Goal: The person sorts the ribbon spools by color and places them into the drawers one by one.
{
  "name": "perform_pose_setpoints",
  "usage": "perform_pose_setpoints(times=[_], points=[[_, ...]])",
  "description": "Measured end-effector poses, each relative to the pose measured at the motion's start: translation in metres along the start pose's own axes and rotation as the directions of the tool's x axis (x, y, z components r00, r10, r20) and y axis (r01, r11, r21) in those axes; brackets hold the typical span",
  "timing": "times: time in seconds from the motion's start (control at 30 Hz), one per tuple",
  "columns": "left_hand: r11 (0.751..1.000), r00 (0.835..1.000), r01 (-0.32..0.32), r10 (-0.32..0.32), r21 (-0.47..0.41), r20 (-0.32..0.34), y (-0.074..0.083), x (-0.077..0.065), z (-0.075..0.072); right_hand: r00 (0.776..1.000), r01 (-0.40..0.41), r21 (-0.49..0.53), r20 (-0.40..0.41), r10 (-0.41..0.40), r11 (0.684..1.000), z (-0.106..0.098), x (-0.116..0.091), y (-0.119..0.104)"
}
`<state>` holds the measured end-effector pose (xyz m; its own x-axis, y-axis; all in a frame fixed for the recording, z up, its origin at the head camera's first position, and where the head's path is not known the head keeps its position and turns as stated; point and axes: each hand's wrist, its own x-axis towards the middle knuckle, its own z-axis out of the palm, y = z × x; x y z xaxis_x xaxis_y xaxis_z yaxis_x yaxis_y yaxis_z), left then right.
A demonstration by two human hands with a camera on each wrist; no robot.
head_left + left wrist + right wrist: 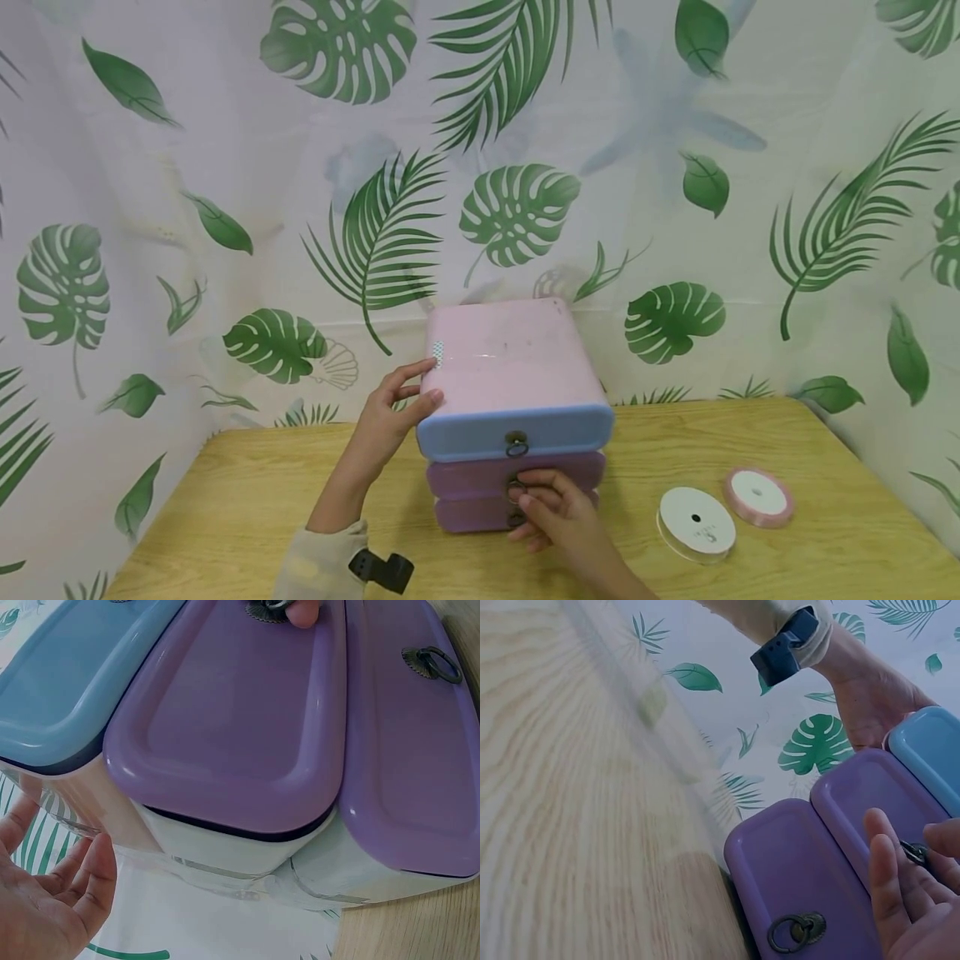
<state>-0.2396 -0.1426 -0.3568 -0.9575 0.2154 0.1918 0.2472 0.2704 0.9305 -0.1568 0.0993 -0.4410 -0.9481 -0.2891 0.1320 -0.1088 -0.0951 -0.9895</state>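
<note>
Stacked on the table is a small three-drawer chest (510,354) with a pink top. Its top drawer (472,437) has a blue front; the middle drawer (232,712) and bottom drawer (802,862) are purple. Each front carries a dark metal ring pull. My left hand (386,421) rests against the chest's upper left side, fingers loosely extended. At the middle drawer, my right hand (558,508) pinches the ring pull (913,853) between thumb and fingers. That ring is partly hidden by the fingers. All three drawers appear closed.
Right of the chest, a white ribbon spool (696,523) and a pink ribbon spool (759,497) lie flat on the wooden table (255,508). A leaf-patterned cloth (517,125) hangs behind the chest. The left wrist wears a black strap device (382,571).
</note>
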Motion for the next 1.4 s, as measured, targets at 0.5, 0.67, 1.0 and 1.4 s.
perform_pose_setpoints(times=[0.5,0.67,1.0,1.4], points=[[1.000,1.000,-0.010,0.010,-0.012,0.010,0.000,0.000,0.002,0.970,-0.084,-0.015,-0.228,0.079,0.996,0.017,0.003,0.003],[1.000,1.000,-0.009,0.009,-0.005,0.001,0.001,0.001,0.002,0.965,-0.108,-0.017,-0.244,0.100,0.994,0.018,0.003,0.003],[1.000,1.000,-0.009,0.009,-0.007,-0.003,0.002,0.003,0.002,0.955,-0.139,-0.032,-0.269,0.125,0.990,0.019,-0.005,0.003],[1.000,1.000,-0.003,0.003,-0.006,-0.004,0.000,-0.001,0.001,0.972,-0.142,0.010,-0.190,0.141,0.990,0.018,-0.028,0.005]])
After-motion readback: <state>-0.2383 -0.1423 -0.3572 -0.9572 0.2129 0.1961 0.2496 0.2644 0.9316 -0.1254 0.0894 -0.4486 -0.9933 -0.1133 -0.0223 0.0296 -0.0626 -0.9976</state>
